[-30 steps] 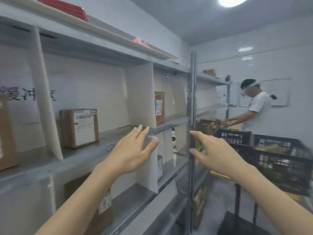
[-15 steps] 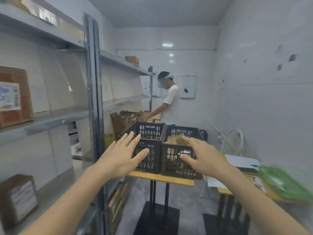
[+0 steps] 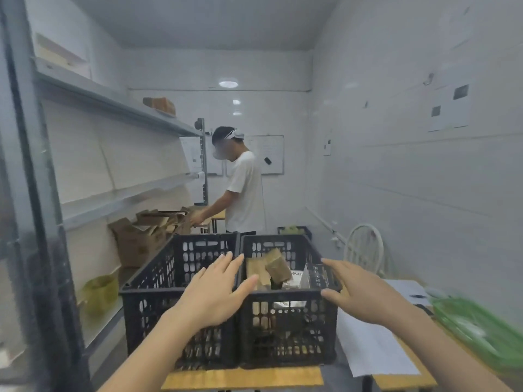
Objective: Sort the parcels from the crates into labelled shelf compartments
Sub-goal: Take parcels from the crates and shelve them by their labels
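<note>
Shelf (image 3: 119, 108): well left of the right crate (image 3: 285, 293).
Left crate (image 3: 147, 304): touching the right crate's left wall.
My left hand (image 3: 215, 295): fingers spread, holding nothing, over the right crate's left rim.
Parcels (image 3: 271, 268): brown, inside the right crate.
My right hand (image 3: 365, 292): fingers spread, holding nothing, over the right crate's right rim.

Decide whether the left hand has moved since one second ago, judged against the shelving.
Yes. The left hand has left the shelving, going rightward, and now reaches over the black crates, open and empty.
</note>
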The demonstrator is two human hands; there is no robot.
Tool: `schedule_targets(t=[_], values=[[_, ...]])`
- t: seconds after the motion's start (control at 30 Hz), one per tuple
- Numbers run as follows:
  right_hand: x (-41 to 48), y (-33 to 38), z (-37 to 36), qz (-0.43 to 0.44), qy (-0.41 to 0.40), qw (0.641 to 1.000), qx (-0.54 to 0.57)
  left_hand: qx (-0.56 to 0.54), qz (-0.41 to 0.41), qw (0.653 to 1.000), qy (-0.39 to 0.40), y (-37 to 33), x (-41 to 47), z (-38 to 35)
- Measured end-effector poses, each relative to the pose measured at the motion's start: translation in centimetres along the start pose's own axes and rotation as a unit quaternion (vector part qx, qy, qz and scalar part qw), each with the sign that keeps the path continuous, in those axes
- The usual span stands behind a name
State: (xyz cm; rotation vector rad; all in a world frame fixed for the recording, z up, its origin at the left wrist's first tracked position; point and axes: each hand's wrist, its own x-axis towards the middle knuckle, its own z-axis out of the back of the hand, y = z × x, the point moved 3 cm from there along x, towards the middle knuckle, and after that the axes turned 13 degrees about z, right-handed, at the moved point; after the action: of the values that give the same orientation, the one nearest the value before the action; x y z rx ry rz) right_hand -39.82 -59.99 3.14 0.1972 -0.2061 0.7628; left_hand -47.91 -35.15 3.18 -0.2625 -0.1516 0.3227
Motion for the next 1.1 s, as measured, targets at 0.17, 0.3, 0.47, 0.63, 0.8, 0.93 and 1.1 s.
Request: schedule_targets(t=[0.17,0.3,0.47,0.63,0.8,0.93,1.1], values=[[7.2,-4.2,-1.3,-0.025,-0.001,1.0,-0.001,0.007,-0.024,0.999,0.037,-1.1,10.3,-0.9],[12.4,-8.2,-2.6,-0.036,0.007,0.999,-0.006,0.017,-0.032,0.998,0.056,-2.0,17.9,-2.9],[19.9,-13.9,-4.9,-0.017,0.015,1.0,-0.006,0.001,-0.018,0.998,0.058,-3.2,26.9,-6.4],[27.1,-18.6,-7.6,0.015,0.037,0.999,-0.004,0.006,0.007,0.998,0.056,-4.3,34.7,-10.3],[32.8,-21.3,-9.8,0.043,0.045,0.998,0.005,0.0,0.025,0.998,0.052,-5.1,39.6,-12.4],[36.2,-22.1,-12.3,0.062,0.069,0.996,0.016,0.003,0.032,0.997,0.067,-4.5,42.3,-14.1],[39.3,-23.2,-15.8,0.059,0.092,0.994,0.027,0.003,0.045,0.995,0.093,-3.4,45.9,-17.7]])
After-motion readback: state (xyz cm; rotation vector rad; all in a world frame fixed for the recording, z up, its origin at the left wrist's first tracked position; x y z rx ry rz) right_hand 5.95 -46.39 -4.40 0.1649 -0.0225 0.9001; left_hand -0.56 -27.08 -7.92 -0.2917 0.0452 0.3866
